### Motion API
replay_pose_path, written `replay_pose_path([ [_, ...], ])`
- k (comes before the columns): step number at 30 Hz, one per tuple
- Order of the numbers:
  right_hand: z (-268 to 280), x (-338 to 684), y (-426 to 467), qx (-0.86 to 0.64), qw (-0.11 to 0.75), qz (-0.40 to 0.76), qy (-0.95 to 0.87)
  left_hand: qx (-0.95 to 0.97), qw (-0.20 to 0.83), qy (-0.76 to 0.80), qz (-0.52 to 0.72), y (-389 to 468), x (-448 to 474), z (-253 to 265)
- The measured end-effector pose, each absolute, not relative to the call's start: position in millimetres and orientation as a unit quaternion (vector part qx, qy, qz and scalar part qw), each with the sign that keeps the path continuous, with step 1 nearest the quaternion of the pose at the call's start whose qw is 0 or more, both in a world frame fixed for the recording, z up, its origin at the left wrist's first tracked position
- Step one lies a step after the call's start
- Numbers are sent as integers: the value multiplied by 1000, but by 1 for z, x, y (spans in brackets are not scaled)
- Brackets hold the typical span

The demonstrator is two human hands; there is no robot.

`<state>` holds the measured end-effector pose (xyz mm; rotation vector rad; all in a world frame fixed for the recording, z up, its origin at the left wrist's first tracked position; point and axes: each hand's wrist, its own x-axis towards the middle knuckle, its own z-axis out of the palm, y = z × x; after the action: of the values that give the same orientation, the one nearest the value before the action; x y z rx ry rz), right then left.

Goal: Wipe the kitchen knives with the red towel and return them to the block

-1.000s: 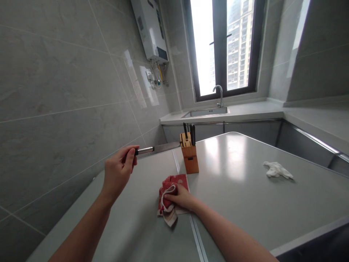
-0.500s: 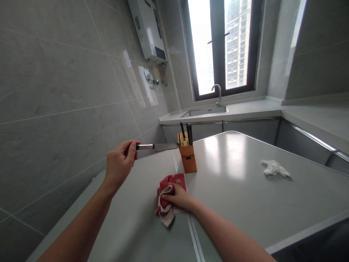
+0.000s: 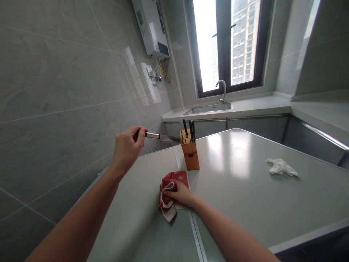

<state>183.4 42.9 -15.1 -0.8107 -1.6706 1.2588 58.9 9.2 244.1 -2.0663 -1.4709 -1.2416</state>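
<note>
My left hand (image 3: 129, 146) is closed round the handle of a kitchen knife (image 3: 169, 138). Its blade points right and slightly down, with the tip at the top of a wooden knife block (image 3: 191, 156); whether the tip has entered a slot I cannot tell. Several black-handled pieces (image 3: 192, 131) stand in the block. Lower down, my right hand (image 3: 182, 194) grips a bunched red and white cloth (image 3: 167, 196) resting on the table, just in front of the block.
A crumpled white tissue or cloth (image 3: 281, 167) lies on the right of the grey table (image 3: 231, 211). A metal seam (image 3: 196, 233) runs through the tabletop. Behind are a counter with a sink (image 3: 208, 108) and faucet (image 3: 224, 91). Tiled wall rises at left.
My left hand has moved up and a little right, so the knife now slopes down toward the block. The view has shifted slightly; my right hand still grips the cloth.
</note>
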Motion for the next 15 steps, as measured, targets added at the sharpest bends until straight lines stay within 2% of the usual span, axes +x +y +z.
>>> replay_pose_path([
  [15,-18,182,44,-302,441,498,-683,-722,187,-520,-417,8,64,257],
])
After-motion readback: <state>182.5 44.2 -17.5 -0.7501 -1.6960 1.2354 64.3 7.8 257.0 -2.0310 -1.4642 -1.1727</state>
